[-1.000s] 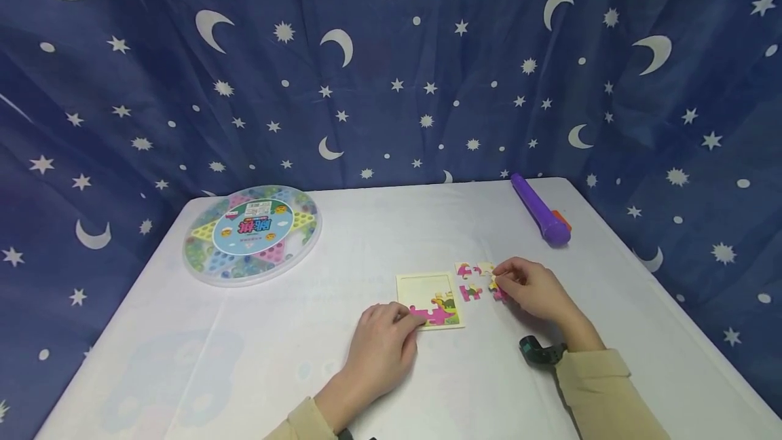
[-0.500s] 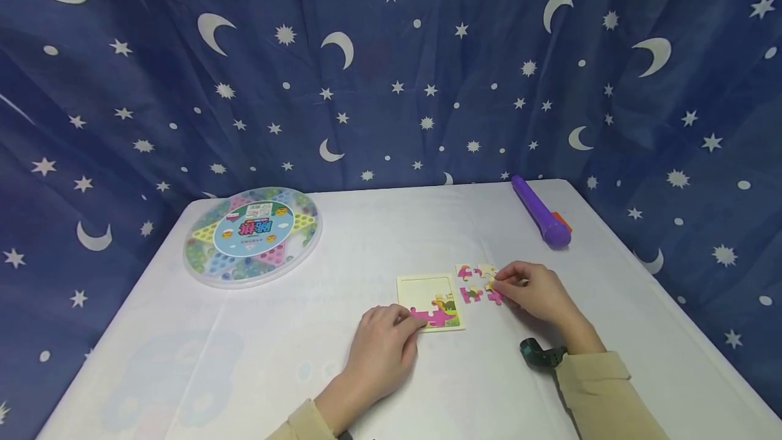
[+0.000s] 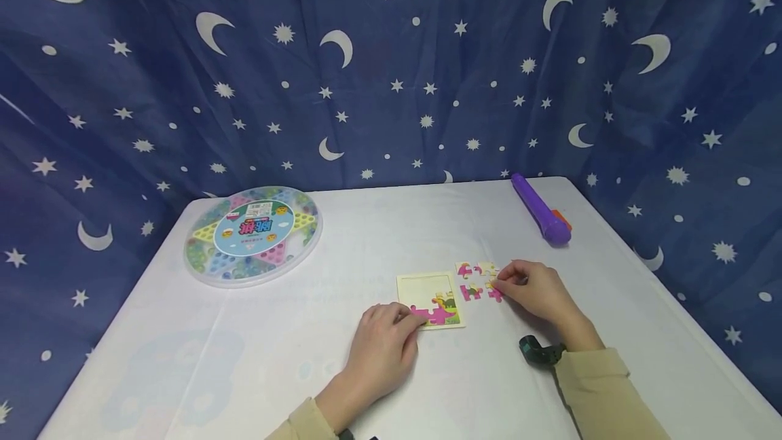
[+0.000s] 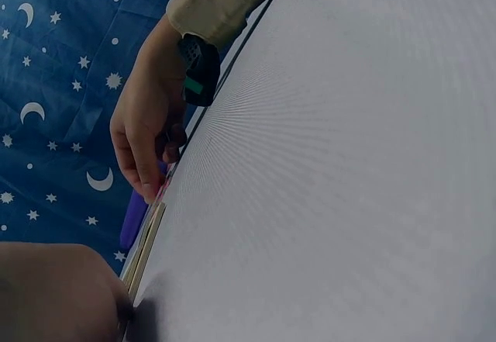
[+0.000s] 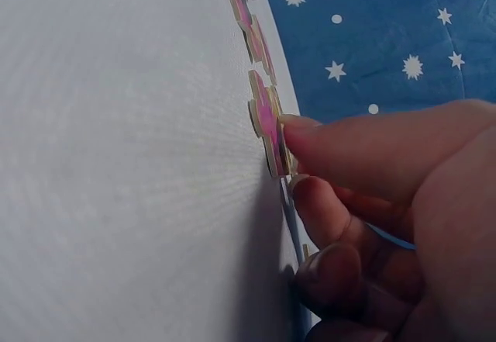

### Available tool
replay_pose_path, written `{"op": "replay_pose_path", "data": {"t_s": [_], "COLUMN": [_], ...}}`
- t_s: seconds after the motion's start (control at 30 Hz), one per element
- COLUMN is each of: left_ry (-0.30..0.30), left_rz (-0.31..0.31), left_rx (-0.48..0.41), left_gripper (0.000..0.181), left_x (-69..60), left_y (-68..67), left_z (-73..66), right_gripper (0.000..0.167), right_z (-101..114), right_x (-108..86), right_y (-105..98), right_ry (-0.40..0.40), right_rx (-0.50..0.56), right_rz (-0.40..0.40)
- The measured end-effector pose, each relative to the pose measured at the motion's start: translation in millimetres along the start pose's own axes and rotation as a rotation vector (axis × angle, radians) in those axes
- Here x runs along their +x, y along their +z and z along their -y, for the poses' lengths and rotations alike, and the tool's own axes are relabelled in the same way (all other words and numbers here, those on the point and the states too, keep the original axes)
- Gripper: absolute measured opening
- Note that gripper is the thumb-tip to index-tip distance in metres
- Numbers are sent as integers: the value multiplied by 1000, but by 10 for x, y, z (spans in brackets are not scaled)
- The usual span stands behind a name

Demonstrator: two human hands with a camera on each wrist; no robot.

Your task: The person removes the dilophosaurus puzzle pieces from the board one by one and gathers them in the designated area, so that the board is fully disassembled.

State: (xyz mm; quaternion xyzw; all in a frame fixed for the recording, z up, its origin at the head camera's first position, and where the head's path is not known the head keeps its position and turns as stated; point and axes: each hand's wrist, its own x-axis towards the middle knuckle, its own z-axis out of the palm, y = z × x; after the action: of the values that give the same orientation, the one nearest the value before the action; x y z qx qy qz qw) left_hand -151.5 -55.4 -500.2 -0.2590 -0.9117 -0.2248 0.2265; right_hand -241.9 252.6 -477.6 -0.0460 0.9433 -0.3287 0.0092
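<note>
- While the left hand is resting over the near-left corner of a jigsaw tray, its fingers are lying loosely along the frame, one reaching onto the pink dinosaur picture; the tray is sitting flat on the white bench.
- Over to the right hand: thumb and finger are pinching the edge of a pink-and-yellow jigsaw piece, just right of the tray, fingertips partly covering it.
- Danger here! That pinch is catching only a thin edge, so the piece could be slipping loose or flipping if the tips press unevenly.
- Neighbouring loose pieces are lying close by, so a careless knuckle could be scattering them.
- Across at the tray, too much sideways push from that left hand could be skidding it or unseating the filled pieces.
- Now the textures: the pieces are showing knobs, notches and pale, wood-like edges under glossy print, while the square tray is wearing a raised, cream-coloured rim.
- Farther off, a round, clear-rimmed Chinese checkers set and a smooth purple club-shaped toy are lying well apart.
</note>
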Motion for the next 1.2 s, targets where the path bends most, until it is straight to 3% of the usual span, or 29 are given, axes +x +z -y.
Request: {"op": "replay_pose_path", "data": {"t_s": [0.23,0.53,0.93,1.2], "left_ry": [-11,-14,-12,9], "left_rz": [43,178,193,166], "left_rx": [-8,41,51,40], "left_gripper": [27,35,33,35], "left_x": [6,-28,-19,-20], "left_y": [-15,-30,-19,-5], "left_z": [-13,-20,-34,-33], "right_gripper": [23,17,29,47], "right_z": [35,150,379,436], "right_x": [-2,-38,-120,-136], "right_y": [-2,46,188,274], "right_ry": [8,-53,-309,-344], "right_rx": [2,36,25,-21], "right_rz": [-24,-42,119,171]}}
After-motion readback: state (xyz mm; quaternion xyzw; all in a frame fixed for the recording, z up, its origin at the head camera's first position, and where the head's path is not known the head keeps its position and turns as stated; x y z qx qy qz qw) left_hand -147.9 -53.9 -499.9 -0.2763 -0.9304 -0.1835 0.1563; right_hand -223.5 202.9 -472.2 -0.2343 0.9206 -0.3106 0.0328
